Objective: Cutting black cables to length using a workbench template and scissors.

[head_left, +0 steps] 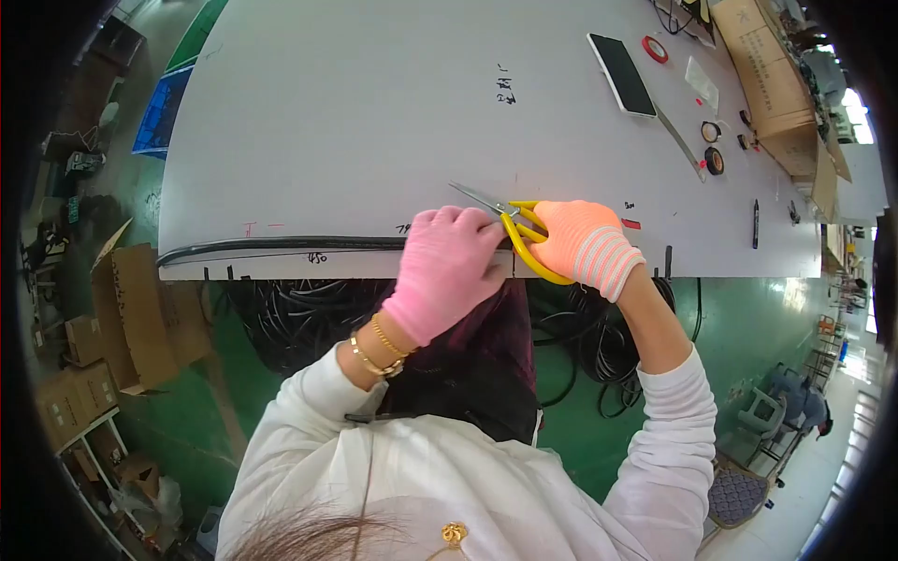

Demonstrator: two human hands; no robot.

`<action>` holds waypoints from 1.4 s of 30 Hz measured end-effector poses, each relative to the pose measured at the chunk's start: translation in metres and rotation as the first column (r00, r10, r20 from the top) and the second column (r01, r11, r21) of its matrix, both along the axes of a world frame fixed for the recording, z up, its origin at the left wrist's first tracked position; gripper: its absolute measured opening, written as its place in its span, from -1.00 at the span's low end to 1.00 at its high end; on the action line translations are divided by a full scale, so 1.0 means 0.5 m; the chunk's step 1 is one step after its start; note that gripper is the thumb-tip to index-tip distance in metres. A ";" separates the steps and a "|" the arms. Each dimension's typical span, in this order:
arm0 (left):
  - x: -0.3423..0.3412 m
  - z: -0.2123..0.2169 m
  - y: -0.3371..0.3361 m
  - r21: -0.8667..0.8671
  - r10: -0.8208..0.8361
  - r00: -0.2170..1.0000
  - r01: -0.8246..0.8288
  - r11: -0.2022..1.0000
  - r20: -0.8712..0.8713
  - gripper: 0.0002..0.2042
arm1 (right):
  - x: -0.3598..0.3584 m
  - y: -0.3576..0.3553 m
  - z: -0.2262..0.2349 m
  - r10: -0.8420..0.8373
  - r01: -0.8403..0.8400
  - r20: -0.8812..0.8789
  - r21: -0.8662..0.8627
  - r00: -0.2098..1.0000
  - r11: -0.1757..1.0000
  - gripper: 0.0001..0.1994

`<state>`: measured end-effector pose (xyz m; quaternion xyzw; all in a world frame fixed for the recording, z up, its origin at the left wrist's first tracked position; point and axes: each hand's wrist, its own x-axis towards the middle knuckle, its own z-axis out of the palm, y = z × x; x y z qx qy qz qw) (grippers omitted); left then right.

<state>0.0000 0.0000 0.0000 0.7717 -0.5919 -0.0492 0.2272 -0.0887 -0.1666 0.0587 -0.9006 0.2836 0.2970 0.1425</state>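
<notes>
My left hand (pixel 447 266), in a pink knit glove, is closed over the right part of a black cable bundle (pixel 290 245) that lies along the table's near edge. In an orange glove, my right hand (pixel 578 245) grips yellow-handled scissors (pixel 533 259). Their blades (pixel 477 194) point to the far left, above the tabletop just beyond my left fingers. The two hands are close together, and the cable's end beneath them is mostly hidden.
On the grey tabletop (pixel 346 122) lie a phone (pixel 622 75), a steel ruler (pixel 680 142), red tape (pixel 655 49), black tape (pixel 714 161) and a pen (pixel 756 224). A cardboard box (pixel 769 93) stands at the far right. Coiled black cables (pixel 608 351) hang below the near edge.
</notes>
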 end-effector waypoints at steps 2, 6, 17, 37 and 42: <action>-0.001 -0.016 -0.020 -0.038 0.060 0.998 -0.060 0.997 0.008 -0.71 | 0.011 0.003 -0.007 0.033 -0.030 0.065 -0.034 0.997 0.999 -0.52; -0.036 -0.014 -0.029 -0.011 0.103 0.995 -0.102 0.995 0.008 -0.72 | -0.018 0.001 0.002 0.021 -0.022 0.052 0.018 0.998 1.000 -0.56; -0.023 -0.019 -0.065 0.085 0.032 0.990 -0.044 0.995 0.139 -0.77 | -0.070 -0.018 -0.024 -0.054 0.027 0.316 0.089 0.947 0.996 -0.62; -0.016 0.126 -0.035 0.266 0.035 0.693 0.228 0.937 -0.720 -0.84 | -0.286 0.313 -0.185 -0.893 0.103 -0.428 0.903 0.139 -0.417 -0.85; -0.027 0.132 -0.031 0.246 0.021 0.662 0.249 0.937 -0.749 -0.85 | -0.277 0.305 -0.160 -0.906 0.098 -0.374 0.927 0.196 -0.362 -0.85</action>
